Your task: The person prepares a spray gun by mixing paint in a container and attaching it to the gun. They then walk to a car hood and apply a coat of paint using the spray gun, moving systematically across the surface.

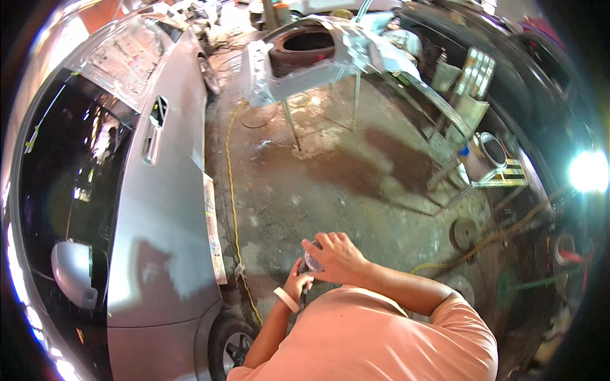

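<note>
Both of my hands meet low in the middle of the head view, in front of my orange shirt. Between them sits a small greyish, round-edged thing [310, 260], mostly covered by fingers, so its kind does not show. My left hand [296, 280], with a pale band on its wrist, is closed around its lower side. From above and the right, my right hand [340, 257] curls its fingers over its top. A silver car [162, 222] with a dark window stands to the left of my hands, apart from them.
A yellow cable [230, 165] runs along the floor beside the car. Ahead, a silver body panel [257, 73] rests on a metal stand, a tire [286, 62] behind it. At right are a pot-like container [483, 159], a bright lamp [588, 171] and a dark vehicle [508, 82].
</note>
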`<state>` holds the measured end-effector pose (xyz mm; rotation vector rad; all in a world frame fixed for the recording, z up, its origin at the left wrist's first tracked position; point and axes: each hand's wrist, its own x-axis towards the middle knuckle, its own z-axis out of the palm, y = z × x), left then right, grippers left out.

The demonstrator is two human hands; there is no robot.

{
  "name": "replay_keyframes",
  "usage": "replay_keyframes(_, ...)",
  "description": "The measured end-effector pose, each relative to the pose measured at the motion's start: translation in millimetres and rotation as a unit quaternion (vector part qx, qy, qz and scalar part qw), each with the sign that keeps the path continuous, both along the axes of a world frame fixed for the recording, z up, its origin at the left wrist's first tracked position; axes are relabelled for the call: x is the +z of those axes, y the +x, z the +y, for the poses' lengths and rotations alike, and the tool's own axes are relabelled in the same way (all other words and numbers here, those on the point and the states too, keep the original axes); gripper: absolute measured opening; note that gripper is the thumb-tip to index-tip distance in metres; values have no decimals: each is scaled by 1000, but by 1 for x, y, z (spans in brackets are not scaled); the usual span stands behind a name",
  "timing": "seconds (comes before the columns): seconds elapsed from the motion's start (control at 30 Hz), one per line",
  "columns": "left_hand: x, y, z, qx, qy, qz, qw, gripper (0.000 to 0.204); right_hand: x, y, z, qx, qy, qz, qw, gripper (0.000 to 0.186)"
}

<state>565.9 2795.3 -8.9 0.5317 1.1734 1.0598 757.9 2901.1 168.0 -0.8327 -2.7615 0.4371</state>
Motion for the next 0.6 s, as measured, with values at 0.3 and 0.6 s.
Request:
replay_keyframes(0.3,38,-144,149,234,-26,50,971,66,-6,-192,240,400,16,112,909,56)
replay_keyframes(0.6,3,-376,316,348,-45,94,932,67,-49,-447,410,384,-15,179,906,37)
